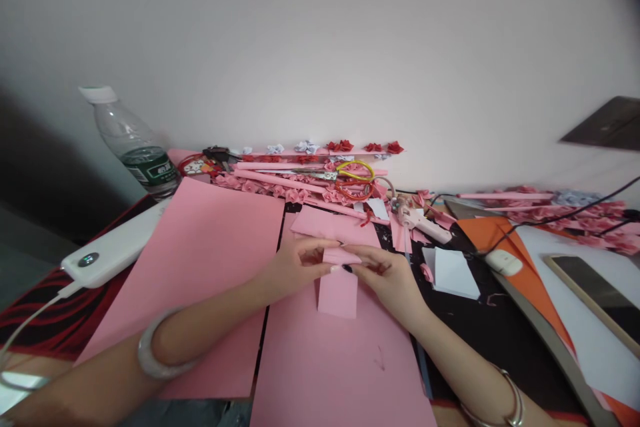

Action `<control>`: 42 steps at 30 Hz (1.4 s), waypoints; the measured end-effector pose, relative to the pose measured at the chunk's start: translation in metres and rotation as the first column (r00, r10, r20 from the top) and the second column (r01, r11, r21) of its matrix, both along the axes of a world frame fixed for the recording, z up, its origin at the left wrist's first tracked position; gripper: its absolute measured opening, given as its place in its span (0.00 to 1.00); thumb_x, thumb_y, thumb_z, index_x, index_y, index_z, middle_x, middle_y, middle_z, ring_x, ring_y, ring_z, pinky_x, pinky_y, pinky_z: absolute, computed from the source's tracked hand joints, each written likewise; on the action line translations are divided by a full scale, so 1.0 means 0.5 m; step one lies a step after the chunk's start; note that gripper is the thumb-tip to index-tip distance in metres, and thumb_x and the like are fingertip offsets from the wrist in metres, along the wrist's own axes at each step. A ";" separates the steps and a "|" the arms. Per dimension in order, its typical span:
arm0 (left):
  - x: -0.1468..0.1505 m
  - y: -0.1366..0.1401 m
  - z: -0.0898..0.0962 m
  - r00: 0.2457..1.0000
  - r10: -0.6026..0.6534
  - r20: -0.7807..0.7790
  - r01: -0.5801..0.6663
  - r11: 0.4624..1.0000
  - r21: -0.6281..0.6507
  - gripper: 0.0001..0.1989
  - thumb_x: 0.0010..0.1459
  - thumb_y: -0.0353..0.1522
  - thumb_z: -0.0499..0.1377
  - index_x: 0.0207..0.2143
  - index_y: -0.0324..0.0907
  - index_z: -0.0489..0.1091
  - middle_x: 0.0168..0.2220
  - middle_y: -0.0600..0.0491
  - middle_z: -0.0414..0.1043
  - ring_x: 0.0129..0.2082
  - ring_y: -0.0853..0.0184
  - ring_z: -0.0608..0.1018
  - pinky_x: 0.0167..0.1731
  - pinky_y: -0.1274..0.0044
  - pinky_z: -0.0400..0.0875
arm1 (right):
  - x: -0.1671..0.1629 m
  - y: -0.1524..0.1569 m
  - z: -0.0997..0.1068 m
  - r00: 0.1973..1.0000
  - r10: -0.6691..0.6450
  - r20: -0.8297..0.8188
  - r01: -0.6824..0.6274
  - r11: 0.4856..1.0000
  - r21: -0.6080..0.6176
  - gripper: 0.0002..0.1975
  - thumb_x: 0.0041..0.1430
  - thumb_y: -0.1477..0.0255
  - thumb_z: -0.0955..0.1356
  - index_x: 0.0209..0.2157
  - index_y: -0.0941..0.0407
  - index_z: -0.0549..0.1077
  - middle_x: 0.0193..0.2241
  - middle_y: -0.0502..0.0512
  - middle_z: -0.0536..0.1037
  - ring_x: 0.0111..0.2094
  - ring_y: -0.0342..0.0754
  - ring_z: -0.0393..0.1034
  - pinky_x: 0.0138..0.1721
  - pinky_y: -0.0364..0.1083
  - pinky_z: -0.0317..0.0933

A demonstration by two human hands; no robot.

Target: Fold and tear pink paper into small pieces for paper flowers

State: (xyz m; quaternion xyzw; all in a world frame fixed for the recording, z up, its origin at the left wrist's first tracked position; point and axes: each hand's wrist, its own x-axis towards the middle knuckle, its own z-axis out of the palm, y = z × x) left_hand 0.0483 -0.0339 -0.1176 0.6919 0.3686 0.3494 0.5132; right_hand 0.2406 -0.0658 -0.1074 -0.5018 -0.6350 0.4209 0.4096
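Between both hands is a small pink paper strip (pixel 339 297), its upper end folded over and its lower part hanging down. My left hand (pixel 303 265) pinches the fold from the left, thumb in front and fingers behind. From the right, my right hand (pixel 383 273) pinches the same fold, its dark-nailed thumb close to the left thumb. Under the hands lies a large pink sheet (pixel 345 373). Just beyond them rests a smaller cut piece of pink paper (pixel 335 223).
Another pink sheet (pixel 220 233) lies left, beside a white power bank (pixel 115 247) and a water bottle (pixel 135 140). Behind are scissors (pixel 333 175), paper flowers (pixel 345 145) and a glue gun (pixel 423 221). Right are white paper slips (pixel 453 273), a mouse (pixel 504 262) and a phone (pixel 600 293).
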 end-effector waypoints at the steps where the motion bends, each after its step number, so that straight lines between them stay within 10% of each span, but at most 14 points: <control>1: 0.000 -0.001 0.003 0.999 0.007 -0.038 -0.005 0.999 0.051 0.16 0.51 0.32 0.59 0.45 0.44 0.69 0.43 0.52 0.72 0.39 0.66 0.74 0.41 0.76 0.68 | 0.001 0.001 0.000 1.000 -0.009 0.013 0.008 1.000 0.017 0.13 0.51 0.72 0.67 0.40 0.55 0.74 0.32 0.53 0.77 0.30 0.45 0.70 0.32 0.44 0.62; 13: 0.003 -0.006 0.018 0.983 0.068 -0.168 0.026 0.865 0.501 0.09 0.57 0.30 0.53 0.35 0.41 0.72 0.33 0.50 0.69 0.35 0.68 0.71 0.37 0.77 0.65 | 0.001 -0.001 0.018 0.972 0.003 0.236 -0.070 0.958 0.277 0.07 0.55 0.74 0.64 0.28 0.55 0.74 0.27 0.53 0.73 0.29 0.45 0.67 0.28 0.42 0.59; 23: 0.003 -0.010 0.010 0.988 0.060 -0.141 0.032 0.819 0.572 0.09 0.58 0.28 0.51 0.35 0.40 0.70 0.34 0.50 0.72 0.37 0.67 0.72 0.40 0.75 0.65 | -0.006 -0.009 0.019 0.944 0.048 0.325 -0.163 0.928 0.335 0.10 0.57 0.77 0.60 0.34 0.55 0.73 0.30 0.53 0.75 0.31 0.45 0.69 0.34 0.42 0.60; 32: -0.023 0.028 0.020 0.955 0.287 -0.080 -0.221 0.861 0.459 0.07 0.57 0.30 0.51 0.33 0.40 0.69 0.34 0.51 0.71 0.35 0.68 0.72 0.37 0.76 0.66 | 0.018 0.004 0.019 0.981 -0.133 0.144 0.097 0.967 0.235 0.08 0.56 0.73 0.62 0.27 0.58 0.71 0.23 0.51 0.72 0.25 0.44 0.64 0.26 0.41 0.57; 42: 0.005 -0.010 0.021 0.969 0.081 -0.233 0.028 0.902 0.430 0.07 0.57 0.30 0.52 0.31 0.41 0.70 0.27 0.55 0.72 0.27 0.71 0.72 0.29 0.81 0.64 | -0.013 -0.010 0.020 0.974 0.067 0.215 -0.106 0.979 0.174 0.10 0.56 0.76 0.60 0.33 0.56 0.72 0.28 0.51 0.74 0.27 0.43 0.66 0.28 0.40 0.58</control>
